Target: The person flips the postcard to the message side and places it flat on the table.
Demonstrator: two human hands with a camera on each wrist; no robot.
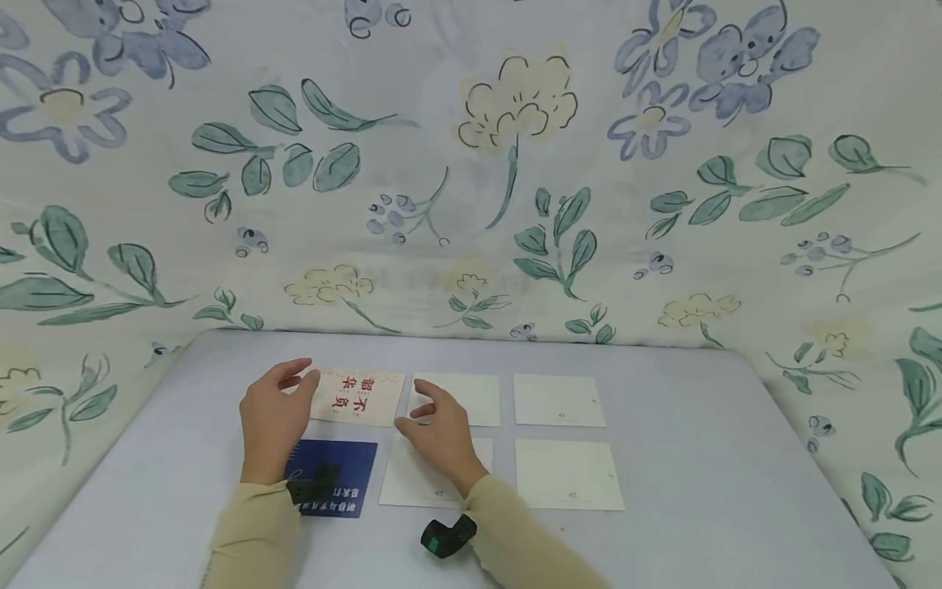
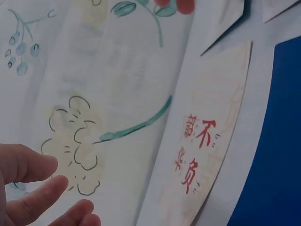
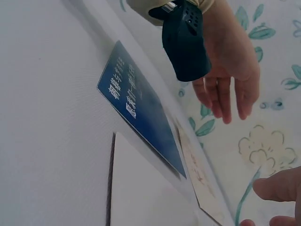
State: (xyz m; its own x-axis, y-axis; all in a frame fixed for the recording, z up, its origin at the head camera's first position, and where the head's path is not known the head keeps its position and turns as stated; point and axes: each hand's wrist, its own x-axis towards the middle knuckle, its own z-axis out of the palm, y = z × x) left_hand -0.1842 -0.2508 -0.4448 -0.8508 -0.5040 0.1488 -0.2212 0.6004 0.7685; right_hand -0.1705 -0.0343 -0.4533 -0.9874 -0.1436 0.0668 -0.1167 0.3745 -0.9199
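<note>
A cream card with red characters (image 1: 358, 397) lies at the back left, and a dark blue card with white writing (image 1: 342, 470) lies in front of it. My left hand (image 1: 275, 413) is raised by the left end of the red-lettered card, fingers loosely bent and holding nothing. In the left wrist view, its fingertips (image 2: 35, 207) are apart from that card. My right hand (image 1: 445, 433) hovers over two plain white cards, one at the back middle (image 1: 478, 401) and one at the front middle (image 1: 405, 483), partly covering both. Nothing is between its fingers.
Two more plain cards, one behind (image 1: 559, 401) and one in front (image 1: 569, 474), lie to the right. All the cards rest on a pale table (image 1: 684, 458). A flowered cloth (image 1: 441, 270) hangs behind it. A dark camera (image 1: 447, 536) is worn on the right wrist.
</note>
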